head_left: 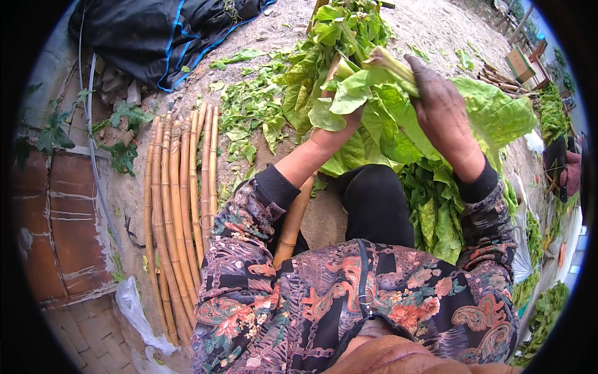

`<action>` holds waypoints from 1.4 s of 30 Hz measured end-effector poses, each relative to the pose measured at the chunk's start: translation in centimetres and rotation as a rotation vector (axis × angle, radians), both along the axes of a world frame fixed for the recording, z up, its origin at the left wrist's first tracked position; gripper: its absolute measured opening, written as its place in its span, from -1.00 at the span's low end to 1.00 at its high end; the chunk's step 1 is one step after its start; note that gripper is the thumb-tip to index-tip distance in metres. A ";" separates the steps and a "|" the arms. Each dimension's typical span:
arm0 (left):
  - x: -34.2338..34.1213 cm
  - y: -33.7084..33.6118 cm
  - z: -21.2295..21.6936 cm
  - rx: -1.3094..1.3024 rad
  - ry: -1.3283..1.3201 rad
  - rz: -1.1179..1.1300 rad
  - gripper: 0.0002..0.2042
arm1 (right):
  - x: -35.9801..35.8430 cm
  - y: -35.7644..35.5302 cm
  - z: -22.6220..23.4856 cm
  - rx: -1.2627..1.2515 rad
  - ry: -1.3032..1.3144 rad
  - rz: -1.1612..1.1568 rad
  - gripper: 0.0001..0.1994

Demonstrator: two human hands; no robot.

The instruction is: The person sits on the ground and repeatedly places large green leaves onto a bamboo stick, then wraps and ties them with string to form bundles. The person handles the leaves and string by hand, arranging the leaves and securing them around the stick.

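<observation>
My right hand [441, 112] is closed round the thick pale stalk ends [391, 63] of several broad green tobacco leaves [498, 115]. Their blades hang to both sides of it. My left hand [339, 123] is mostly behind a leaf, beside a bamboo pole [293, 230]; its fingers are hidden. This pole slants from my lap away from me, passing under the leaves. More leaves [336, 37] hang in a thick bunch along its far part. Another pile of leaves [436, 212] lies just right of my dark-trousered knee.
Several bamboo poles [180, 187] lie side by side on the ground to my left. Loose leaf scraps [249, 112] litter the ground beyond. A black sheet with blue edging [143, 37] lies far left. Clear plastic [140, 311] is near left; more leaves [548, 311] lie at the right.
</observation>
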State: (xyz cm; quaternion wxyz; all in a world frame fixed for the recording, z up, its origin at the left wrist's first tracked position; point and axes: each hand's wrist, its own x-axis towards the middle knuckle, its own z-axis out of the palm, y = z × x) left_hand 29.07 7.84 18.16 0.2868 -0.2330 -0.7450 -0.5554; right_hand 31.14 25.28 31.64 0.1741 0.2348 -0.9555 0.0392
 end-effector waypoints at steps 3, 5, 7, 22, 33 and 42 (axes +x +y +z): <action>0.6 -0.7 1.0 0.037 -0.091 -0.084 -0.43 | -0.4 -2.1 -7.6 -0.641 -0.439 0.311 -0.37; 1.8 -1.1 2.1 -0.028 -0.160 -0.129 -0.48 | -0.6 -1.5 -9.5 -0.642 -0.295 0.419 -0.44; 3.6 -2.4 3.2 -0.138 -0.526 -0.317 -0.54 | -3.6 0.5 -9.6 -0.511 -0.448 0.235 -0.58; -16.5 -12.0 -2.6 -0.764 -0.416 0.179 -0.77 | -14.1 -4.2 -11.0 -0.634 -0.158 0.222 -0.67; -10.5 -9.7 -10.9 -0.476 -0.773 -0.024 -0.76 | -9.8 -0.4 -17.8 -0.464 0.060 -0.147 -0.31; 2.2 -5.9 1.8 0.160 -0.843 -0.196 -0.81 | -8.6 1.6 -20.4 -1.143 -0.622 0.038 -0.25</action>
